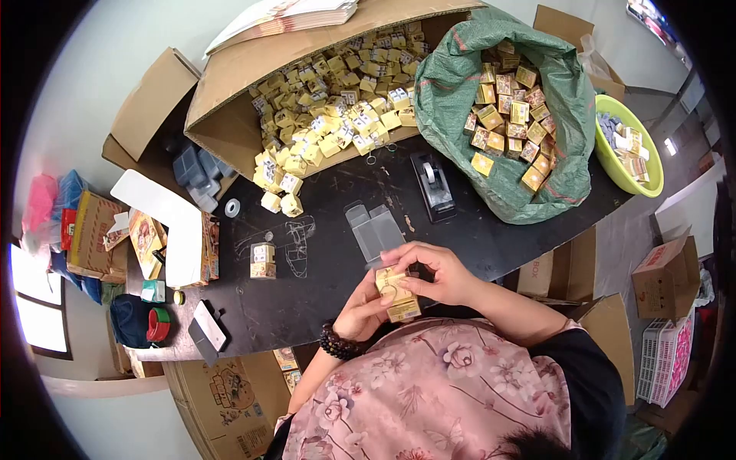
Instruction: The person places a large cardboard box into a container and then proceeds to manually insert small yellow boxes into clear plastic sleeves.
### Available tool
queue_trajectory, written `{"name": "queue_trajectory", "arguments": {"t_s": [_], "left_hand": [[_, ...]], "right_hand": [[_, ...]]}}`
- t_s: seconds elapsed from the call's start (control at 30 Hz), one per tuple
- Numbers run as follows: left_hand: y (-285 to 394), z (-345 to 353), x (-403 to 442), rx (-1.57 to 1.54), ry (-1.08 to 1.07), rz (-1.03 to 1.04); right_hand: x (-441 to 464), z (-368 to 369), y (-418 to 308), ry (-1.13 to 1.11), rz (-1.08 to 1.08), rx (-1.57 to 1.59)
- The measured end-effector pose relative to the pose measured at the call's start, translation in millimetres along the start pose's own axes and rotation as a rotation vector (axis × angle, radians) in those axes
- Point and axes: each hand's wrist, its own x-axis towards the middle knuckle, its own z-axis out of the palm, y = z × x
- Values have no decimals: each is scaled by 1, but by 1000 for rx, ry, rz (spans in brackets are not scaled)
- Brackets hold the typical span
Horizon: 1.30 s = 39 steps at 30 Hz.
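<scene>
The grip of the left hand (359,313) is closed around the small yellow boxes (394,287), and the right hand (443,274) also holds them with its fingers. These boxes are at the near edge of the black tabletop (257,314). Clear plastic packaging (376,231) lies just beyond the 2 hands, with 1 tape dispenser (435,188) farther away.

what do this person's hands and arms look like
The left hand and right hand are ungloved. A dark beaded bracelet circles the left wrist. A black sleeve stops well above the right wrist, which is bare.
</scene>
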Motion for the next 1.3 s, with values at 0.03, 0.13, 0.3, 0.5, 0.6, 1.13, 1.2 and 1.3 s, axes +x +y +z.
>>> {"name": "queue_trajectory", "arguments": {"t_s": [0.03, 0.13, 0.3, 0.5, 0.6, 1.13, 1.2, 1.3], "left_hand": [[0, -3, 2, 0, 0, -2], [-5, -12, 9, 105, 97, -13], [-16, -15, 17, 509, 114, 113], [-6, -13, 18, 499, 66, -7], [-10, -12, 23, 414, 10, -7], [0, -33, 162, 389, 23, -305], [1, -31, 160, 359, 31, -331], [-3, -28, 156, 365, 45, -343]], "right_hand": [[-3, 9, 3, 103, 28, 112], [-2, 7, 0, 126, 133, 225], [-4, -5, 0, 22, 208, -62], [-16, -15, 23, 33, 208, 236], [-21, -17, 11, -10, 97, 49], [4, -104, 94, 606, 830, 609], [-10, -98, 90, 510, 783, 378], [-29, -77, 118, 525, 686, -122]]}}
